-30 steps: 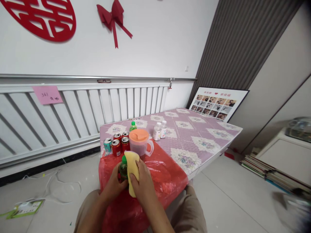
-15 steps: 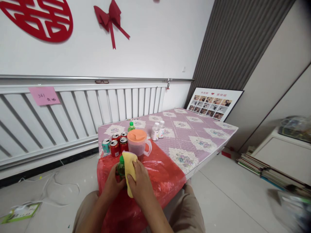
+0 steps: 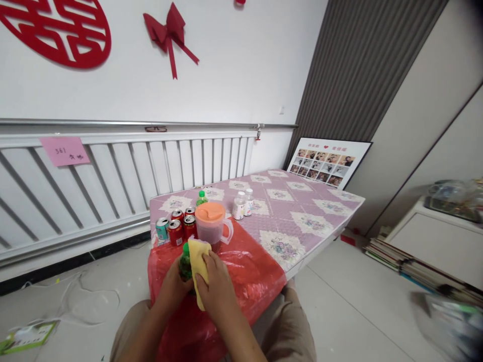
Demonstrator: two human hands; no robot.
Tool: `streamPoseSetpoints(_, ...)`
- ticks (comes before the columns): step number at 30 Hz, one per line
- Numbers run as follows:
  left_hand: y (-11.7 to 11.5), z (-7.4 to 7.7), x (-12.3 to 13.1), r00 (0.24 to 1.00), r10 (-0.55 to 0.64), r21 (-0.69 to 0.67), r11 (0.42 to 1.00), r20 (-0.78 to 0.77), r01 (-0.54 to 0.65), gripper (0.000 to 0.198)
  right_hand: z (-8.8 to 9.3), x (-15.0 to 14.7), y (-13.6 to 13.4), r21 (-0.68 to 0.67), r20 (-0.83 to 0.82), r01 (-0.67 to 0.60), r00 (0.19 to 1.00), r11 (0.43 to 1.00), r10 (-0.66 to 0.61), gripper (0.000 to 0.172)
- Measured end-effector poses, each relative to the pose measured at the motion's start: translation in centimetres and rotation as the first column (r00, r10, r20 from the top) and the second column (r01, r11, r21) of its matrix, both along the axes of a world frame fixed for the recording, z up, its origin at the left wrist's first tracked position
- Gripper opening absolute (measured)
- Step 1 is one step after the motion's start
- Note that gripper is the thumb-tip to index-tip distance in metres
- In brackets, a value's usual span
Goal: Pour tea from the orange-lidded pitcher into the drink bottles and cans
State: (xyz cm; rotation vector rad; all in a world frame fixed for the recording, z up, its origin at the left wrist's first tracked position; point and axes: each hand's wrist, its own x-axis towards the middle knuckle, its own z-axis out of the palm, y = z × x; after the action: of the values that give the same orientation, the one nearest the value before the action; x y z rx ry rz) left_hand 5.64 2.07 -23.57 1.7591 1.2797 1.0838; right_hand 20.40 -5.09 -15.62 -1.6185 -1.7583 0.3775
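My left hand is wrapped round a green bottle with a green cap, held upright over the red plastic sheet. In my right hand is a yellow sponge, pressed up against the bottle's right side. The sponge and fingers hide the bottle's lower part. Just beyond them stands a clear pitcher with an orange lid and a handle on its right. Several red cans and a teal can stand to its left.
Behind the pitcher is another green-capped bottle. Two clear bottles with white caps stand on the patterned tablecloth. A white radiator runs along the wall. A photo board leans at the table's far end.
The view has shifted slightly, moving the scene a little left and down. Both hands keep their hold, with the sponge still against the bottle.
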Motion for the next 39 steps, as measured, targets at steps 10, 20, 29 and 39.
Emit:
streamPoseSetpoints(10, 0.1, -0.9, -2.6, 0.994, -0.105, -0.091, 0.99, 0.005, 0.105, 0.047, -0.8, 0.3, 0.2, 0.045, -0.009, 0.044, 0.999, 0.998, -0.044, 0.05)
streamPoseSetpoints(20, -0.1, -1.4, -1.3, 0.993, 0.11, 0.003, 0.994, -0.047, -0.11, 0.042, -0.8, 0.3, -0.3, 0.042, 0.045, 0.038, 0.998, 0.998, -0.04, 0.049)
streamPoseSetpoints(29, -0.1, -1.7, -1.1, 0.997, 0.082, 0.035, 0.996, 0.002, -0.082, 0.066, -0.6, 0.1, -0.7, 0.037, 0.063, 0.047, 0.997, 0.998, -0.049, 0.049)
streamPoseSetpoints(39, 0.0, -2.6, -2.0, 0.99, -0.126, 0.0, 0.992, 0.068, 0.126, 0.064, -0.6, 0.3, -0.7, 0.03, 0.04, 0.047, 0.998, 0.998, -0.048, 0.05)
